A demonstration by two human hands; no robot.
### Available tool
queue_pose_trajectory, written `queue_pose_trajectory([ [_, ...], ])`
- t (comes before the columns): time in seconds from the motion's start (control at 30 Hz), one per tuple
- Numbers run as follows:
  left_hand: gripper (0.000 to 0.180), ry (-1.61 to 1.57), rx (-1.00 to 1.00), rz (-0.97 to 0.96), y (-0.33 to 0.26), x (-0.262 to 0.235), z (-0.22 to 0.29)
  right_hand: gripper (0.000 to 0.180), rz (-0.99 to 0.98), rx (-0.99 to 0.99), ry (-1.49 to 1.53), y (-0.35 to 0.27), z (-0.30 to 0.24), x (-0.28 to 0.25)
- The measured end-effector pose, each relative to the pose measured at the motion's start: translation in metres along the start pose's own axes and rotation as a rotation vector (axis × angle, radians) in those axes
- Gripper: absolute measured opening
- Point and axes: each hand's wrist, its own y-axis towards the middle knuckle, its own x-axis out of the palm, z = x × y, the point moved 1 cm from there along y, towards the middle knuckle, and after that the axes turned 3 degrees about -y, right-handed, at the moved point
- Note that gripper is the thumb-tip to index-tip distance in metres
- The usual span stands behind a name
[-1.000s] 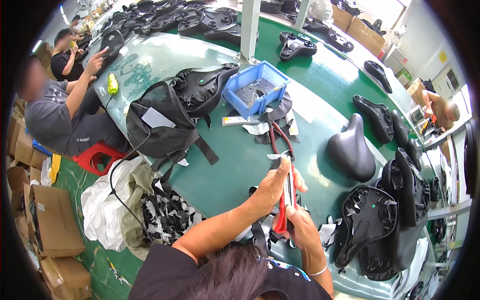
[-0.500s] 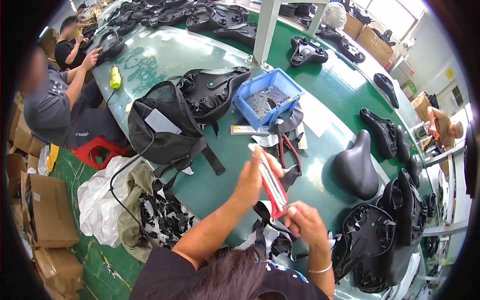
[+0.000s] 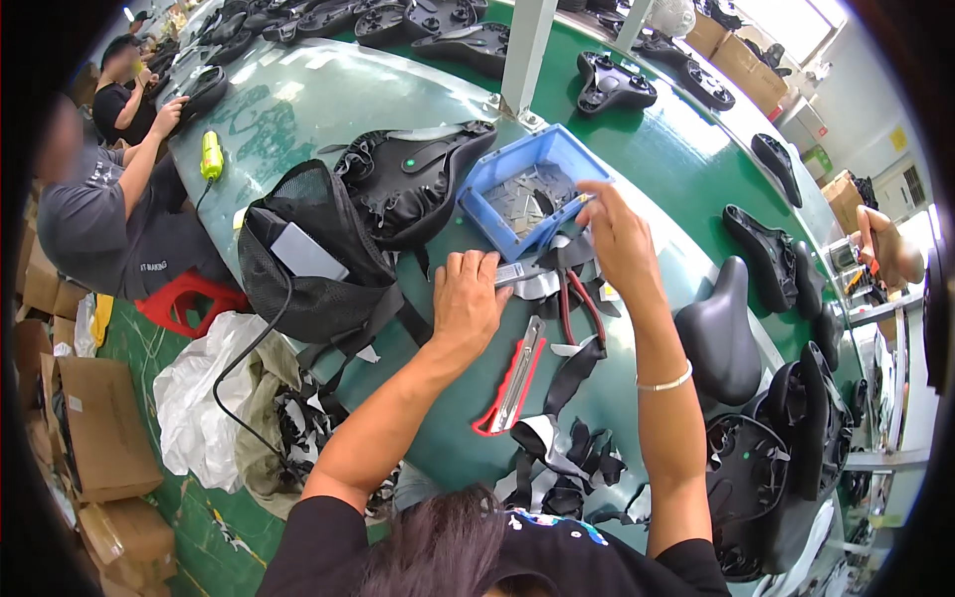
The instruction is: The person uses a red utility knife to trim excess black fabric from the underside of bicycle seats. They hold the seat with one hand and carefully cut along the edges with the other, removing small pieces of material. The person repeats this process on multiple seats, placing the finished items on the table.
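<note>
My left hand (image 3: 466, 306) is on the table with its fingers and thumb closed around the end of a small flat grey case (image 3: 510, 274). My right hand (image 3: 621, 237) hovers at the near right corner of a blue plastic bin (image 3: 505, 234), thumb and forefinger drawn together; anything between them is too small to name. Dark flat pieces (image 3: 532, 194) lie in the bin. Below my hands a red utility knife (image 3: 511, 383) rests on the green table. Red-handled pliers (image 3: 574, 303) lie beside it, near black trimmed strips (image 3: 572, 383).
A black mesh backpack (image 3: 313, 289) and an upturned bicycle saddle (image 3: 418, 184) sit to the left. More saddles (image 3: 721, 328) stand at the right. A metal post (image 3: 527, 60) rises behind the bin. A co-worker (image 3: 109, 214) sits at the far left, beside a yellow tool (image 3: 211, 154).
The red utility knife has gone from my hands onto the table. My left hand has moved forward to the flat case, and my right hand has reached forward to the bin's corner.
</note>
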Motion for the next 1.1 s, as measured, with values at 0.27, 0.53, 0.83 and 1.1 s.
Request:
queue_pose_trajectory([
  [0.27,0.035,-0.408,0.082,-0.009,-0.034,-0.035,-0.002,0.026,-0.202,0.266,0.152,-0.072,-0.001,-0.013],
  [0.53,0.036,-0.354,0.350,-0.032,-0.039,-0.072,0.016,0.020,-0.646,0.209,0.288,-0.073,-0.029,-0.016],
  [0.83,0.036,-0.239,0.371,-0.071,-0.049,-0.084,0.035,0.022,-0.582,0.176,0.206,-0.094,-0.029,-0.037],
  [1.1,0.037,-0.297,0.348,-0.125,-0.052,-0.086,0.034,0.020,-0.598,0.293,0.285,-0.102,-0.029,-0.043],
])
